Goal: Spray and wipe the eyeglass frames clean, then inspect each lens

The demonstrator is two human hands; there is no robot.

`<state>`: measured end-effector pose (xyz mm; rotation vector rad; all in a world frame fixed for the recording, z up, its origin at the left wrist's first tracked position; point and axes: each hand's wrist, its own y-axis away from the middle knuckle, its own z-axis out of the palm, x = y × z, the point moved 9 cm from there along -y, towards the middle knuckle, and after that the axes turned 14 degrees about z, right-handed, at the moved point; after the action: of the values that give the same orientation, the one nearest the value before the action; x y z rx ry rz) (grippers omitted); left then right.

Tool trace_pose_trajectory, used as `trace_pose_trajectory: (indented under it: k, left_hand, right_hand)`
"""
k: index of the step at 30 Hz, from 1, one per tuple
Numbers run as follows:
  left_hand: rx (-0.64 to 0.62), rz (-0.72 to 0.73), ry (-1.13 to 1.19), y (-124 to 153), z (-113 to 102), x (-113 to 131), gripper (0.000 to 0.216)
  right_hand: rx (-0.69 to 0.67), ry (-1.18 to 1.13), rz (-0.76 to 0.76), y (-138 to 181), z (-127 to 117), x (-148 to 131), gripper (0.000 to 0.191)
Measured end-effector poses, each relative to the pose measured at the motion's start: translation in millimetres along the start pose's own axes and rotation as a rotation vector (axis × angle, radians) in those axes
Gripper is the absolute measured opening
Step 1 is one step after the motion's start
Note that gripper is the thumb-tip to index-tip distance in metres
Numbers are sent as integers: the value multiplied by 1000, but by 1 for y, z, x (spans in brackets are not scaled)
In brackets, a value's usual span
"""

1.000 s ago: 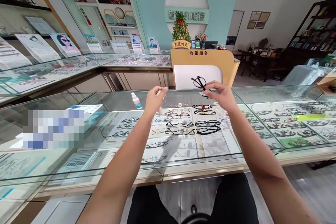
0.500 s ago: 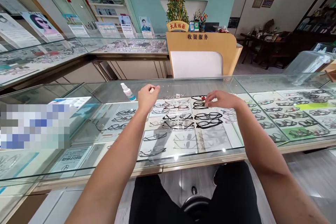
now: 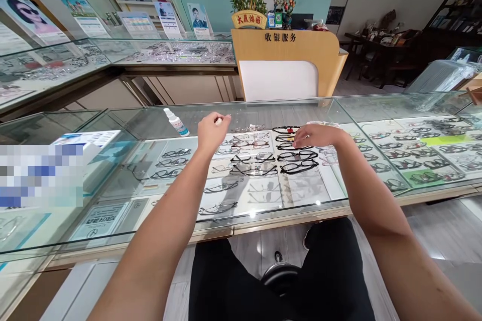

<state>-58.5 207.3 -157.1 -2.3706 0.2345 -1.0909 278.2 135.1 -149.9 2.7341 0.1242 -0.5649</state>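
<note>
My left hand (image 3: pixel 213 133) is closed, knuckles up, above the glass top. A small cream-white object (image 3: pixel 219 121) pokes out between its thumb and fingers; most of it is hidden. My right hand (image 3: pixel 317 136) is palm down, fingers stretched forward and slightly bent, with nothing visible in it. It is over or on the glass; contact cannot be made out. Below its fingers, black-framed glasses (image 3: pixel 299 167) lie inside the glass display case (image 3: pixel 222 220). Left of my left hand, a white spray bottle (image 3: pixel 176 123) with a blue-banded label stands on the glass.
More eyeglass frames (image 3: pixel 425 164) fill the case to the right. A white box (image 3: pixel 94 153) sits on the left part of the counter. Beyond stand a wooden cashier desk (image 3: pixel 288 46) and another glass showcase (image 3: pixel 188 52). A plastic-wrapped object (image 3: pixel 442 80) is at the far right.
The view has tilted down, so the surroundings sit higher in the picture. My right fingers look flatter and closer together. My left hand keeps its grip on the small cream-white object.
</note>
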Motion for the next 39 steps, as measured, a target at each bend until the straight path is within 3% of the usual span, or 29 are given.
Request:
trace_pose_trajectory:
  k: [2, 3, 7, 9, 13, 17, 23, 27, 32, 36, 39]
  left_hand:
    - [-2, 2, 2, 0, 0, 1, 25]
    - [-2, 3, 0, 0, 0, 1, 26]
    - [-5, 5, -4, 0, -1, 3, 23]
    - [-7, 1, -2, 1, -1, 4, 12]
    - [12, 23, 25, 2, -2, 7, 6]
    - [17, 61, 64, 2, -2, 11, 5]
    - [-2, 61, 64, 3, -2, 15, 12]
    - [15, 57, 101, 2, -6, 19, 16]
    - [36, 60, 250, 4, -9, 37, 20]
    - [31, 35, 569, 10, -7, 61, 22]
    - [-52, 11, 818, 15, 0, 80, 29]
  right_hand:
    - [-82, -26, 23, 0, 5, 2, 33]
    - [-61, -48, 32, -1, 2, 4, 35]
    - [249, -100, 83, -5, -26, 13, 33]
    - [302, -44, 121, -11, -25, 16, 26]
    - [299, 154, 181, -27, -8, 16, 23]
    - [284, 202, 174, -37, 5, 13, 23]
    - [320, 186, 172, -29, -6, 11, 29]
    - [407, -33, 130, -13, -26, 8, 30]
    - [439, -449, -82, -1, -27, -11, 29]
    - [454, -695, -235, 8, -20, -31, 35]
    - [489, -728, -294, 19, -18, -44, 39]
